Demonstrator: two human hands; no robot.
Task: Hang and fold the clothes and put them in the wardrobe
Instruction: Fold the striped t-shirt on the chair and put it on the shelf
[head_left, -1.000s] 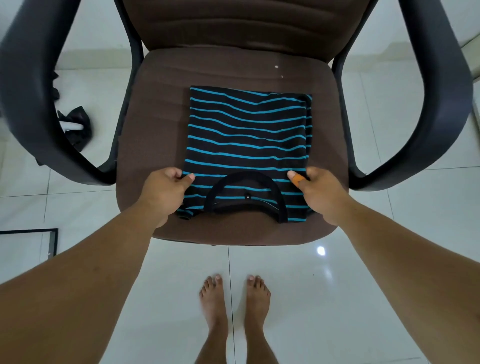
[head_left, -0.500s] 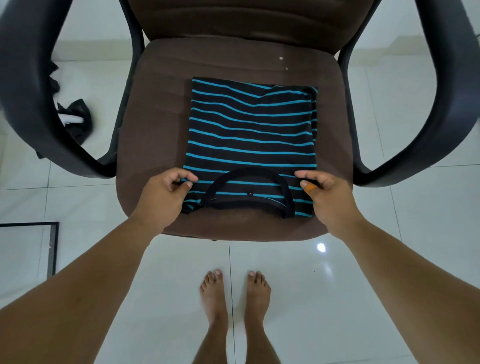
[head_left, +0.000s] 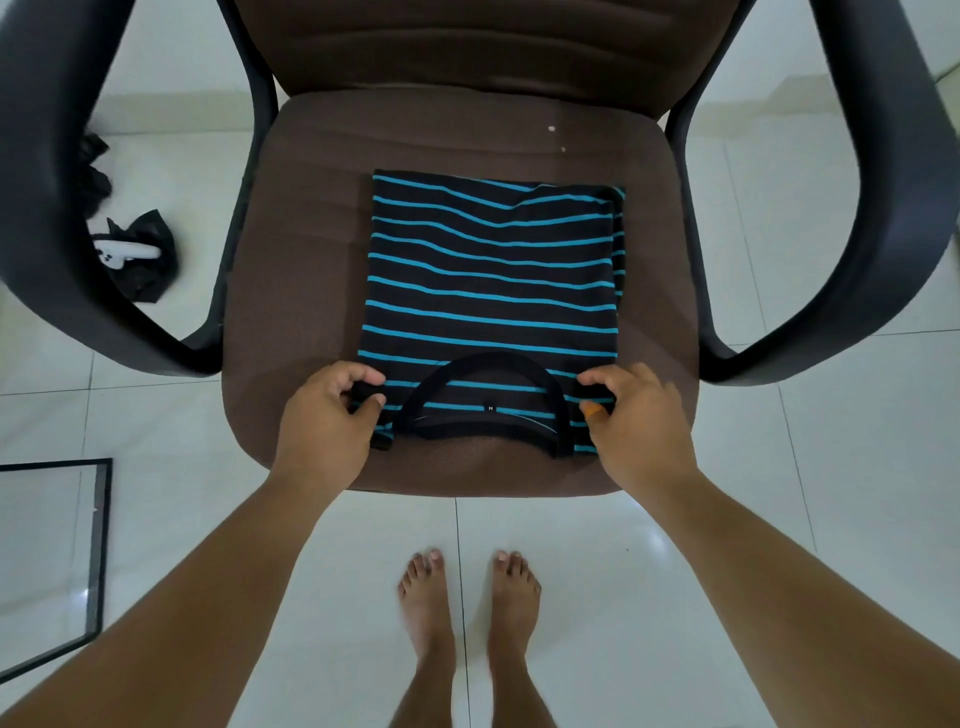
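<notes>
Both hands (head_left: 324, 421) (head_left: 636, 415) gripping folded striped shirt (head_left: 491, 280) on chair (head_left: 291, 291)

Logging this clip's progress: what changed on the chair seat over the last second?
Both hands curled tighter at the collar end of the striped shirt: the left hand now pinches up a bunch of fabric, and the right hand has closed its grip on the other corner. The shirt stays folded flat on the chair seat, collar nearest the person.

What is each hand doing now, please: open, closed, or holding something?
Left hand: closed, pinching the striped shirt at its near left corner.
Right hand: closed, pinching the same shirt at its near right corner.
</notes>
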